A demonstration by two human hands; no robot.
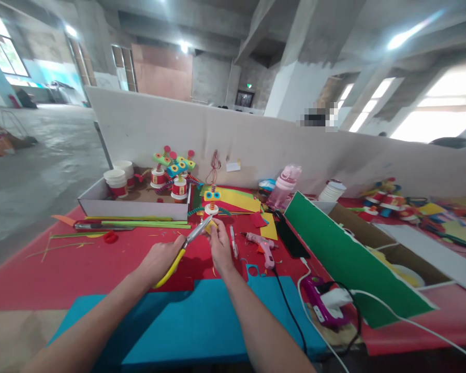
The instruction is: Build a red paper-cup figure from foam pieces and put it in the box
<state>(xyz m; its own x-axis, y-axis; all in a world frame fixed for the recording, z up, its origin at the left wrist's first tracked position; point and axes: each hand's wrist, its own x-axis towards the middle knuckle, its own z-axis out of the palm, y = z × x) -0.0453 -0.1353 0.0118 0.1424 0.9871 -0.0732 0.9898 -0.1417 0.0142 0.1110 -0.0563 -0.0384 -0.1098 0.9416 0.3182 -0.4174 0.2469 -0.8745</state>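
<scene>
Fingers of the right hand (222, 249) pinch a small yellow piece (214, 226) at the scissors (197, 231)

The fingers of the left hand (163, 263) are closed around the scissors, whose long metal blades point forward, away from the body. One yellow handle extends below this hand. The yellow piece is at the blade tips, above the red tabletop (116, 264), and it is partly covered by the fingers which pinch it. How far the blades are apart, I cannot tell.

I judge that the step in hand is a trimming cut. For doing it well, it seems better to turn the yellow piece with the right hand and let the scissors hold one direction; so the edge should come out smoother. Short, slow bites would suit such a small part. The right fingertips are very near to the blades, therefore they should grip behind the cutting line.

Directly behind the tips, in this view, stands a cup figure (212, 207); whether the scissors touch it is not clear. A little more free space there would be safer. Pink glue gun (267, 249) lies to the right, well apart from the blades.
</scene>
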